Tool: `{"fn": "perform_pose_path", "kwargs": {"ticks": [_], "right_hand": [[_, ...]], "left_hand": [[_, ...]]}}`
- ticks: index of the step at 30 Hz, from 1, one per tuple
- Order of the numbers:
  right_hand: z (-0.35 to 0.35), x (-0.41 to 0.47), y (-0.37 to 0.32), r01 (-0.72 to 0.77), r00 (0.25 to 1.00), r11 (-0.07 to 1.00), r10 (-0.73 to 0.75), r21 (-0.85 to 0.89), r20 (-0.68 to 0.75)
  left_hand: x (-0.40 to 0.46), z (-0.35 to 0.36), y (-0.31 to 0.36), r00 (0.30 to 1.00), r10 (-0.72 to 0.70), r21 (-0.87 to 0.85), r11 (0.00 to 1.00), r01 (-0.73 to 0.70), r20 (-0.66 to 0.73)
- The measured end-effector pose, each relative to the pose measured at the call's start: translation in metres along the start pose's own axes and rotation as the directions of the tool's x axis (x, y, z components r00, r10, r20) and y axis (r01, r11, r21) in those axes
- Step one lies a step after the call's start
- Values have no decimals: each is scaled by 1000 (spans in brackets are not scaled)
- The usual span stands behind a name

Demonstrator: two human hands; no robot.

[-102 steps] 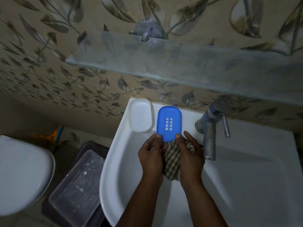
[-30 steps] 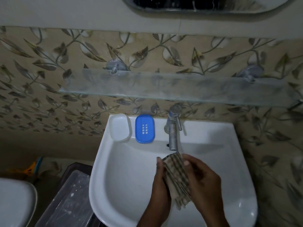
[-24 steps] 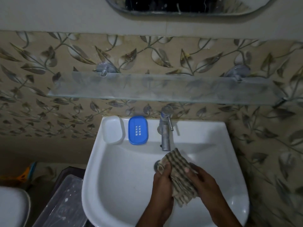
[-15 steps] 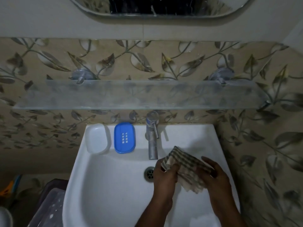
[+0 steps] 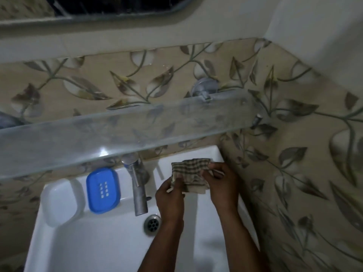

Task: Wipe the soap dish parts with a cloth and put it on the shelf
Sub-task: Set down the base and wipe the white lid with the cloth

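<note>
Over at the sink's (image 5: pixel 64 242) back-left corner sits the white tray (image 5: pixel 60 201), open side up, and just beside it on the back ledge lies the blue insert (image 5: pixel 103 190) with its grid of drain holes; neither one is up on the glass shelf (image 5: pixel 121 130) above, so by the look of it the job is barely started. Move past the tap (image 5: pixel 137 181) and the drain (image 5: pixel 152 224) and here are your hands, up near the sink's back-right corner. Your left hand (image 5: pixel 170 199) has its fingers curled around the lower left edge of the checked cloth (image 5: pixel 189 172); your right hand (image 5: pixel 222 183) pinches the right side, thumb on top, and the cloth is bunched between the two. My read is that you're readying the cloth, so fold it into a flat pad with a clean face outward, something one hand can manage alone. That frees the other hand to lift a soap dish part and hold it steady. Work the pad into the tray's corners, and push it across the insert's holes from both sides, I'd say. No brand, label or writing is readable anywhere here.
</note>
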State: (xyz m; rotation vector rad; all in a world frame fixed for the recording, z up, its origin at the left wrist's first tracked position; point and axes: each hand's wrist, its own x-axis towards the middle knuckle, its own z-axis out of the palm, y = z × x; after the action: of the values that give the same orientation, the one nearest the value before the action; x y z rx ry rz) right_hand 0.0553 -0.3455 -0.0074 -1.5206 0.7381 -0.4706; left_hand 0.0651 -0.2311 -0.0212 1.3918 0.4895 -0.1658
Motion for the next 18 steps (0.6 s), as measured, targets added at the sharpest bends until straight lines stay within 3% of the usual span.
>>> {"fn": "perform_pose_path", "kwargs": {"ticks": [7, 10, 12, 14, 16, 18], "right_hand": [[7, 20, 16, 105, 994, 994, -105, -34, -10], [7, 26, 25, 297, 954, 942, -301, -155, 1], [5, 26, 31, 449, 882, 829, -471, -333, 19], [4, 25, 38, 556, 800, 649, -588, -520, 121], [6, 20, 49, 613, 744, 436, -599, -659, 296], [7, 14, 58, 606, 749, 315, -533, -730, 392]], "left_hand": [[14, 19, -8, 993, 115, -35, 993, -114, 26], [26, 21, -15, 993, 120, -39, 992, -121, -4], [33, 20, -20, 986, 168, 71, 983, -167, -4], [36, 18, -21, 975, 224, 181, 958, -222, 6], [36, 17, -21, 959, 282, 263, 926, -271, -5], [33, 17, -19, 943, 333, 333, 888, -317, 8]]}}
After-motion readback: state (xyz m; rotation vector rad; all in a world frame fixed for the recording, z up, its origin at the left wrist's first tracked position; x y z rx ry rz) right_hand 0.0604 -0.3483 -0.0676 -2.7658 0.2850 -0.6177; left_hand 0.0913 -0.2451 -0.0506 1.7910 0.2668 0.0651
